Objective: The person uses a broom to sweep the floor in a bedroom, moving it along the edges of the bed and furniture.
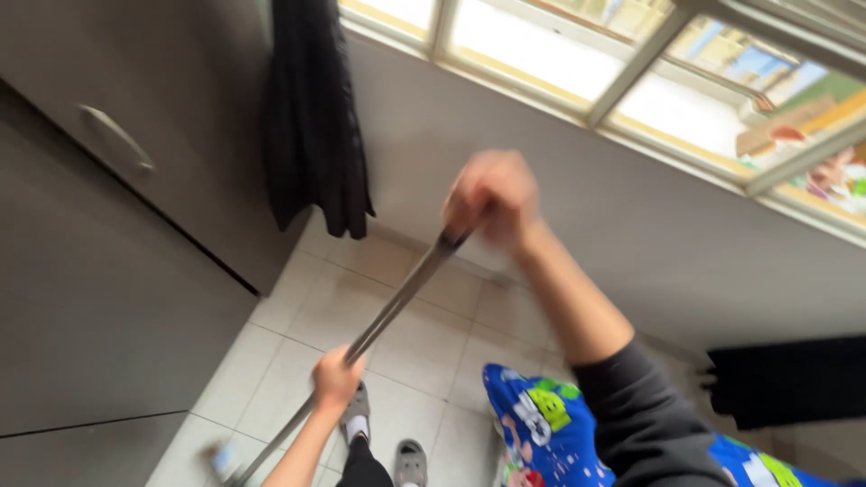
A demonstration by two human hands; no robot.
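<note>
Fingers of right hand (492, 194) grip the metal pole (388, 311) at its top, left hand (336, 379) clasping it lower down

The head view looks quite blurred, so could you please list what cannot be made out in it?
- Right hand: motion blur smears its fingers on the top of the long metal pole.
- Foot of the pole: blurred and cut off by the bottom edge, so its head is unclear.
- Left hand: grips the pole lower down; fingers too small to separate.
- Blue printed fabric: partly hidden by the right sleeve and cut off by the edge.
</note>
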